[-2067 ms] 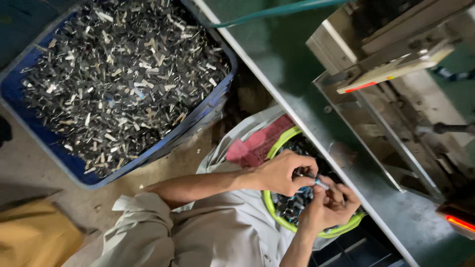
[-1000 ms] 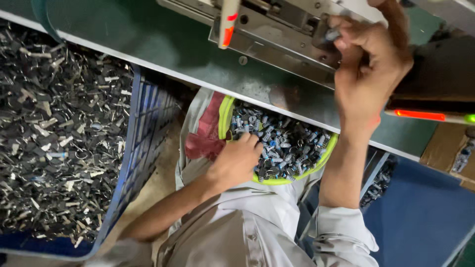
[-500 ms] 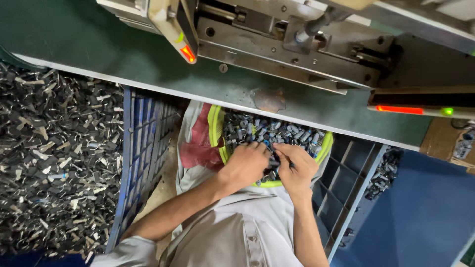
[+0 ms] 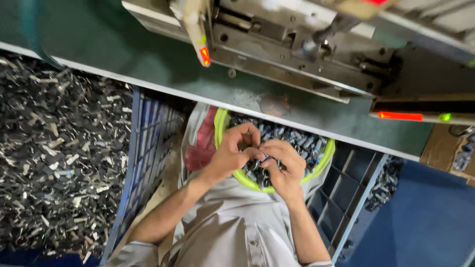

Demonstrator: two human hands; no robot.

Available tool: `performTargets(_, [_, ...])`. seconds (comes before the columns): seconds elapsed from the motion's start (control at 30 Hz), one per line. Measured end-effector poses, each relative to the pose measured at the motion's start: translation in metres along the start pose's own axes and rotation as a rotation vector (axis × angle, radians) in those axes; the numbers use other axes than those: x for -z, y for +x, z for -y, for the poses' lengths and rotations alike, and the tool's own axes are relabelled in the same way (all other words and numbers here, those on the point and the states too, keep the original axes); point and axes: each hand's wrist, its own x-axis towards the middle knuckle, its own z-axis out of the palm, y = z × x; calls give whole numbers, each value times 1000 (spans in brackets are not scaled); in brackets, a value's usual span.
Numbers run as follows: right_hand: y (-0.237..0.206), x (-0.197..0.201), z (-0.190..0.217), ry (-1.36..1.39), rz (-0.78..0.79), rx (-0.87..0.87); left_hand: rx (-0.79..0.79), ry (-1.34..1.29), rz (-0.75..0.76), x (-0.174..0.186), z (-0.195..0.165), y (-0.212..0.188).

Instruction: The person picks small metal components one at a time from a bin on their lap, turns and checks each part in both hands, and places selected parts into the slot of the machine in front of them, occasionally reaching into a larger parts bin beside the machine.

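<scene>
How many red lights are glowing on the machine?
2: one red light on the hanging arm at upper centre, one long red light at right, beside a green light. Others may be hidden.

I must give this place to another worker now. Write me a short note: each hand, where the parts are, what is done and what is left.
Left hand: over the yellow-green basin, fingers curled on small metal parts.
Right hand: beside it, touching it, pinching a small part; which one is too small to tell.
Parts: basin on the lap, still well filled. Blue crate at left holds a heap of metal pieces.
Machine on the green bench: no hand at it.
Done: cannot tell. Left: the parts in the basin.
</scene>
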Motion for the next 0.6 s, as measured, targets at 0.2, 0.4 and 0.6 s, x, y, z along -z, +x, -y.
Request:
performTargets(0.2, [4,-3,-7,130,-146,-24,-311,108,-119,-10,-29,-14])
performTargets(0.4, [-23,-14,-15,609,-280,-329,-721,490,-195,-10,-50,-8])
performTargets(0.6, [-31,-17,-25,795,-221,-375,-940,748,-141,-13,-59,7])
